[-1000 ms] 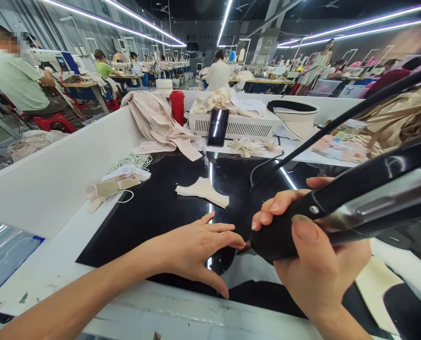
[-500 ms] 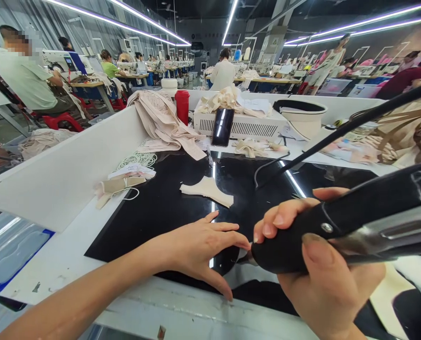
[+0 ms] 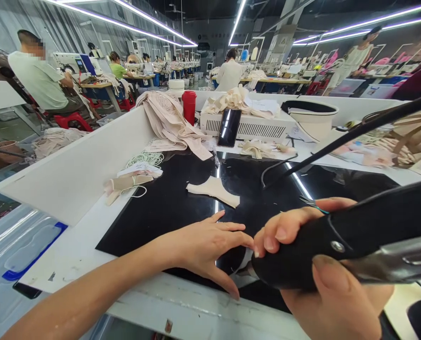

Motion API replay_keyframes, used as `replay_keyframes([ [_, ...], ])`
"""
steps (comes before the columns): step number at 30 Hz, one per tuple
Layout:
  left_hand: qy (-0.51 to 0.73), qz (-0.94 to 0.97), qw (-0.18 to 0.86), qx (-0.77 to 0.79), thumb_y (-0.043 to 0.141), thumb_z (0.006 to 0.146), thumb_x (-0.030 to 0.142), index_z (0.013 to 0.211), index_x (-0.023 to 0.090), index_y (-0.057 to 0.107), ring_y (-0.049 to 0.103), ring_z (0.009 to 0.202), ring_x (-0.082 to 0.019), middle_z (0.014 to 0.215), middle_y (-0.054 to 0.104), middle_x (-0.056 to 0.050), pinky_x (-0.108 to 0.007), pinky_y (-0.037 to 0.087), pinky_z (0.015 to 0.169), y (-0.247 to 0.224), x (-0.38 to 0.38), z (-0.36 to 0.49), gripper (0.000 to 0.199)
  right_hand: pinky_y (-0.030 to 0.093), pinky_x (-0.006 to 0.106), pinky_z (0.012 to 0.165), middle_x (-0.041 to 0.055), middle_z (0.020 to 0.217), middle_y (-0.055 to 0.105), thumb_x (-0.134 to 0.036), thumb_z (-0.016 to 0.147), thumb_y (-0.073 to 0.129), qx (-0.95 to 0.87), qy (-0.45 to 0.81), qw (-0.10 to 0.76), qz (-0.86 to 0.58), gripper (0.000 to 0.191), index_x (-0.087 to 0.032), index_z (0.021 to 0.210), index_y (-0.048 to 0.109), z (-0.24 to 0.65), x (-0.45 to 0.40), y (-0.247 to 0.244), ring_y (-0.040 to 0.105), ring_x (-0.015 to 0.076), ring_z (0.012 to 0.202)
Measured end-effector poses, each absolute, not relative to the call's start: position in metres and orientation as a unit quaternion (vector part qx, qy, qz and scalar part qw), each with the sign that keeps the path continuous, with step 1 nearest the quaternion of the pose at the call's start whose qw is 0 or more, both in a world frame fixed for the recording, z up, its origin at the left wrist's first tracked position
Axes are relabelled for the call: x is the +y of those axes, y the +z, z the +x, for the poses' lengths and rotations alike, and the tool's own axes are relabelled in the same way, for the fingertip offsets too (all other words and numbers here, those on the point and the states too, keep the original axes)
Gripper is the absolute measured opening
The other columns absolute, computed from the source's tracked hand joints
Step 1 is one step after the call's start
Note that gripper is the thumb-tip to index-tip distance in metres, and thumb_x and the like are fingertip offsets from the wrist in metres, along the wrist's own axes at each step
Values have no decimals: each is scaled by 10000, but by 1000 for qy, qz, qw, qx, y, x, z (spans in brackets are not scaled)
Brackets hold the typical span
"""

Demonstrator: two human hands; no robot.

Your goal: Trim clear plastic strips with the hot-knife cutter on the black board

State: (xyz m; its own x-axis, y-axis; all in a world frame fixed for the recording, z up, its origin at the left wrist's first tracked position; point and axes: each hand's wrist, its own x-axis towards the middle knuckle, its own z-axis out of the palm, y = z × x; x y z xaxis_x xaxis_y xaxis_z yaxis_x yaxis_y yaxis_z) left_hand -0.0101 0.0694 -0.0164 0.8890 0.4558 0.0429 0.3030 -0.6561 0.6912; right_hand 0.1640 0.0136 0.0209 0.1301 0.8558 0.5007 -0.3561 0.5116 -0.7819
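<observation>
The right hand [image 3: 332, 281] grips the black tool [image 3: 373, 231], probably stiff and fairly heavy, best held around its rounded end [image 3: 281, 264]; the left hand [image 3: 210, 245] lies spread beside it.

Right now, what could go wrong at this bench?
1. The left hand is spread close to the tip of the black tool in the right hand; a slip might catch it.
2. The snips lie right by the right hand, so a shift could knock them or nick skin.
3. The phone seems only propped against the box; a bump might topple it.
</observation>
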Motion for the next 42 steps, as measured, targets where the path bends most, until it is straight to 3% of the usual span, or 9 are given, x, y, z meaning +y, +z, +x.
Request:
replay_keyframes([
  [4, 114, 905, 353, 205, 900, 839, 418, 1356, 247, 604, 352, 1602, -362, 1578, 580, -108, -722, 69, 1311, -18, 68, -13, 620, 589, 321, 517, -20, 785, 675, -398, 835, 879, -487, 419, 728, -241, 430, -277, 1181, 654, 169, 18, 26, 621, 186, 622],
  [10, 124, 931, 276, 203, 807, 949, 323, 1032, 261, 698, 355, 1606, -324, 1649, 516, -32, -618, 206, 1336, -14, 68, -21, 150, 579, 310, 491, -26, 762, 663, -385, 741, 959, -445, 369, 766, -280, 447, -293, 1108, 724, 188, 30, 36, 609, 190, 619],
  [14, 125, 944, 215, 216, 755, 976, 225, 960, 256, 746, 420, 1567, -341, 1594, 578, -53, -653, 231, 1318, -8, 74, -28, 36, 566, 328, 475, -17, 772, 647, -371, 767, 927, -459, 333, 768, -297, 420, -298, 1127, 725, 201, 35, 34, 607, 195, 614],
  [20, 144, 950, 42, 275, 573, 1053, 129, 1042, 230, 733, 391, 1573, -317, 1605, 558, -46, -618, 276, 1317, -9, 82, -35, 189, 581, 310, 491, -20, 794, 674, -348, 814, 897, -476, 324, 767, -285, 398, -279, 1150, 694, 207, 37, 29, 622, 182, 620],
  [23, 197, 933, -19, 301, 535, 1059, 100, 1149, 191, 711, 485, 1486, -310, 1535, 602, -105, -590, 359, 1284, -15, 80, -31, 218, 589, 302, 504, -22, 796, 684, -352, 839, 889, -483, 325, 766, -273, 399, -264, 1164, 676, 205, 36, 27, 628, 174, 621],
  [26, 239, 920, 32, 309, 569, 1074, 179, 1155, 164, 702, 618, 1264, -267, 1290, 707, -110, -471, 529, 1145, -18, 69, -17, 156, 595, 305, 517, -19, 812, 675, -364, 860, 881, -488, 329, 764, -266, 413, -262, 1188, 652, 204, 35, 25, 636, 172, 635],
  [28, 239, 914, 100, 312, 655, 1046, 234, 1187, 168, 697, 638, 1177, -249, 1211, 718, -90, -424, 566, 1079, -18, 58, -5, 161, 598, 314, 523, -20, 830, 665, -373, 866, 880, -487, 334, 762, -268, 425, -272, 1203, 640, 203, 33, 24, 643, 175, 642],
  [34, 193, 902, 216, 321, 872, 874, 440, 1335, 181, 650, 614, 1233, -293, 1332, 678, -95, -472, 546, 1106, -18, 34, 22, 573, 586, 310, 554, -23, 864, 672, -357, 889, 864, -492, 348, 755, -257, 432, -282, 1242, 625, 202, 30, 18, 653, 170, 664],
  [42, 172, 902, 227, 326, 897, 811, 451, 1366, 155, 638, 580, 1296, -307, 1390, 644, -104, -486, 483, 1193, -28, 30, 24, 680, 577, 322, 531, -14, 862, 664, -358, 881, 861, -490, 353, 753, -263, 445, -289, 1249, 618, 199, 29, 16, 652, 189, 679],
])
